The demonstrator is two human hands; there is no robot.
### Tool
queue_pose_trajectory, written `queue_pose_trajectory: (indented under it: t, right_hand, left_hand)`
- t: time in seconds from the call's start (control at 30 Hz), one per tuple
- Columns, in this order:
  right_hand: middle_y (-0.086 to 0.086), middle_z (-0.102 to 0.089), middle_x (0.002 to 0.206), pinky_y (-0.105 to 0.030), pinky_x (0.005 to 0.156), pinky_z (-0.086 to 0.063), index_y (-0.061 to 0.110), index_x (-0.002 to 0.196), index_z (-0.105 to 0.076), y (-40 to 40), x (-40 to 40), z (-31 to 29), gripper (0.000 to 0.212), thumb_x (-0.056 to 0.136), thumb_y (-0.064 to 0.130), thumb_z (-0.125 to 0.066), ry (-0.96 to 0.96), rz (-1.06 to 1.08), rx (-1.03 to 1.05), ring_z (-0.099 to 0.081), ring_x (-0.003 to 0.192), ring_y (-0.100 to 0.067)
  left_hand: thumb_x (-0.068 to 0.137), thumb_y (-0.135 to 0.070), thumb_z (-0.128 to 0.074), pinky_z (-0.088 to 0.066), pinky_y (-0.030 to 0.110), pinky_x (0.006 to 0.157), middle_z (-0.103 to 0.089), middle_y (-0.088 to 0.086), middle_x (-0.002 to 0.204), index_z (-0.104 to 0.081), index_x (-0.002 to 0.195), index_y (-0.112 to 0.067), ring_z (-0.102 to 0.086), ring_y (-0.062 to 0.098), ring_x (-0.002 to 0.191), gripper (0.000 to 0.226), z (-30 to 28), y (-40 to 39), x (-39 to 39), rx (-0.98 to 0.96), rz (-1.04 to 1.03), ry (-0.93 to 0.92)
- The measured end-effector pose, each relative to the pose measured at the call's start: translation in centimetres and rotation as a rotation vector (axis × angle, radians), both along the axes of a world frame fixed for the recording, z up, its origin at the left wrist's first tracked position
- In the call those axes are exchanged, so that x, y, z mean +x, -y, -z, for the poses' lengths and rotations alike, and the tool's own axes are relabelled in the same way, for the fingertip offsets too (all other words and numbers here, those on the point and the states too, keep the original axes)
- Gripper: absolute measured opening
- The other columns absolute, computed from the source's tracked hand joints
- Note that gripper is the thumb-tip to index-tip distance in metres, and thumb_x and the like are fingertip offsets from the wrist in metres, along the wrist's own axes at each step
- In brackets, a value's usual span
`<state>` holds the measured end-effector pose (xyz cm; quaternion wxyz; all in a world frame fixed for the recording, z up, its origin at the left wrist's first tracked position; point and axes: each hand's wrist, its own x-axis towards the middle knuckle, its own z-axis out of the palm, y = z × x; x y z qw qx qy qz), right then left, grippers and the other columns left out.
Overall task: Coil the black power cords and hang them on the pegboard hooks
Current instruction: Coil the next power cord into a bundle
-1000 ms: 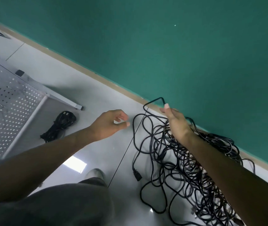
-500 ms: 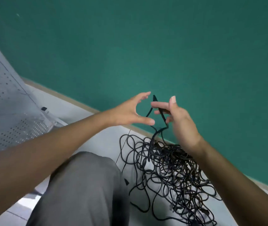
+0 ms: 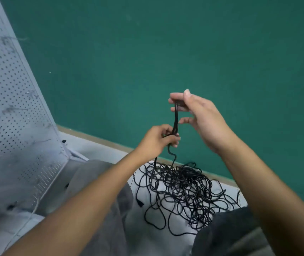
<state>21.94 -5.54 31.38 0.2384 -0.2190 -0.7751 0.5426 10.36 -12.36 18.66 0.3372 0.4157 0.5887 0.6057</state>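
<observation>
A tangled heap of black power cords (image 3: 182,191) lies on the white floor by the green wall. One black cord (image 3: 175,119) rises from the heap as a folded loop. My right hand (image 3: 199,117) pinches the top of that loop between thumb and fingers. My left hand (image 3: 158,140) grips the two strands of the same cord just below. A plug end (image 3: 139,203) lies at the heap's left edge. The white pegboard (image 3: 5,111) leans at the left; no hooks can be made out on it.
The green wall (image 3: 166,52) with a beige skirting strip (image 3: 95,137) stands close behind the heap. My grey trouser knees (image 3: 101,200) fill the lower middle, one on each side of the cords. The pegboard's base frame (image 3: 68,154) sits on the floor at left.
My view has tilted up and the pegboard has come into sight. My right hand lifted the cord loop off the heap, and my left hand closed round the strands below it.
</observation>
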Motion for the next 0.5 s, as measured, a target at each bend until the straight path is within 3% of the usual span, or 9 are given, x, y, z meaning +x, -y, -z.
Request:
queue_pose_trajectory:
  t: [0.2,0.3,0.43,0.5]
  right_hand:
    - [0.002,-0.071,0.119,-0.027,0.080,-0.055,0.022,0.133,-0.061,4.1,4.9,2.4,0.029,0.106,0.026,-0.054,0.033,0.109,-0.022,-0.067,0.100,-0.005]
    - [0.001,-0.069,0.123,-0.026,0.092,-0.054,0.020,0.136,-0.058,6.1,7.2,5.5,0.035,0.102,0.024,-0.062,0.043,0.178,-0.057,-0.066,0.103,0.002]
    - [0.010,-0.066,0.129,-0.011,0.099,-0.045,0.022,0.138,-0.058,9.3,10.0,8.7,0.037,0.102,0.031,-0.059,0.158,0.078,-0.070,-0.060,0.118,0.008]
    - [0.012,-0.069,0.123,-0.017,0.101,-0.044,0.025,0.129,-0.063,10.7,10.9,9.9,0.028,0.104,0.036,-0.055,0.242,0.026,-0.004,-0.061,0.113,0.009]
  left_hand:
    - [0.102,-0.006,-0.059,-0.063,0.032,0.066,-0.069,0.011,0.069,-0.063,0.089,0.000,-0.070,0.024,0.061,0.015,0.3,5.4,5.1,-0.046,-0.070,0.280]
    - [0.105,-0.014,-0.057,-0.060,0.034,0.067,-0.071,0.003,0.068,-0.064,0.090,-0.006,-0.073,0.022,0.062,0.018,-0.7,7.2,6.8,-0.029,-0.107,0.321]
    - [0.104,-0.016,-0.060,-0.061,0.030,0.060,-0.071,0.005,0.072,-0.067,0.088,-0.009,-0.070,0.017,0.057,0.019,-4.2,9.4,7.9,0.040,-0.142,0.323]
    - [0.104,-0.016,-0.059,-0.058,0.028,0.054,-0.069,0.009,0.073,-0.065,0.090,-0.005,-0.072,0.022,0.058,0.019,-5.9,10.4,7.9,0.067,-0.144,0.340]
